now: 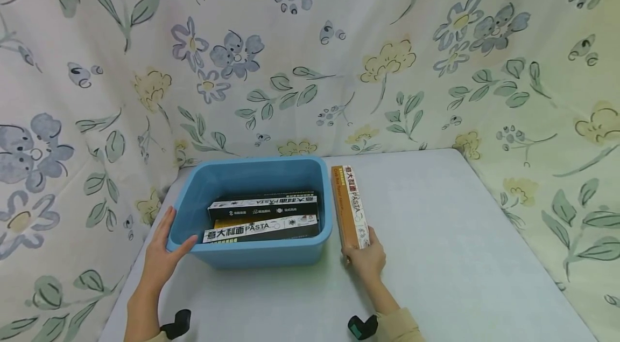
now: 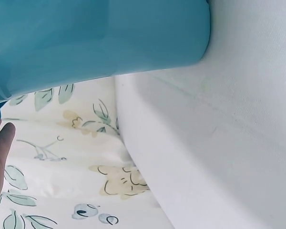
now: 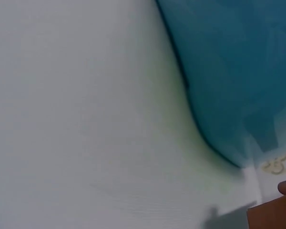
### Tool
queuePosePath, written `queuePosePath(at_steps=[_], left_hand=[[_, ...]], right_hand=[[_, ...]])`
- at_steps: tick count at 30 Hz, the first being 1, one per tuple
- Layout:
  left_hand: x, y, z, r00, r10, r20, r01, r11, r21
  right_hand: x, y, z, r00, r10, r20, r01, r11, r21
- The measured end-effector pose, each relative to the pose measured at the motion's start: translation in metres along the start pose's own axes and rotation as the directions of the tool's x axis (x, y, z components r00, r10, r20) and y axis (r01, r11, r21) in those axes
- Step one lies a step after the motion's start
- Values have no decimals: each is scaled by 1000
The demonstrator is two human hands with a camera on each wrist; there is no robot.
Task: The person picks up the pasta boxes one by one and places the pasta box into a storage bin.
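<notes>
Beside the right wall of a blue plastic bin [image 1: 252, 256], a long orange-brown pasta box [image 1: 346, 202] with a white side strip points away from me. My right hand [image 1: 365, 258] grips its near end, thumb on the left side and fingers on the right. The right wrist view catches only a corner of this box [image 3: 274, 214] and a fingertip. My left hand [image 1: 162, 248] rests at the bin's front left corner, fingers straight and spread along the outside, thumb reaching over the front rim. Black pasta boxes [image 1: 263, 229] with white strips lie inside the bin.
The bin stands on a white table [image 1: 436, 256], towards its back left. A floral curtain [image 1: 310, 62] hangs behind the table and down both sides. The table's back right corner lies close to the cloth. Each wrist wears a dark strap-on device [image 1: 363, 327].
</notes>
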State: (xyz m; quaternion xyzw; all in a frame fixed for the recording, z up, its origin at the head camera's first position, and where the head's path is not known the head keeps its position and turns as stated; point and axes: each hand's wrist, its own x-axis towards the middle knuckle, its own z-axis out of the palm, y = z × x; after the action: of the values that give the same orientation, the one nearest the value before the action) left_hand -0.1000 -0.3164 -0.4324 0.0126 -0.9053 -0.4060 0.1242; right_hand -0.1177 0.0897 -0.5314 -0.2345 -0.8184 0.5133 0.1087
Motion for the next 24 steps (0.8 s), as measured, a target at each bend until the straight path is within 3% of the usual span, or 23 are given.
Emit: queuePosePath(at_steps=[10, 24], left_hand=[[0, 0, -1, 1000, 3, -3, -3, 1000, 5], [0, 0, -1, 1000, 22, -7, -22, 1000, 1]], right_hand=[[15, -25, -26, 999, -32, 44, 31, 999, 10], [22, -62, -67, 976, -27, 218, 4, 994, 105]])
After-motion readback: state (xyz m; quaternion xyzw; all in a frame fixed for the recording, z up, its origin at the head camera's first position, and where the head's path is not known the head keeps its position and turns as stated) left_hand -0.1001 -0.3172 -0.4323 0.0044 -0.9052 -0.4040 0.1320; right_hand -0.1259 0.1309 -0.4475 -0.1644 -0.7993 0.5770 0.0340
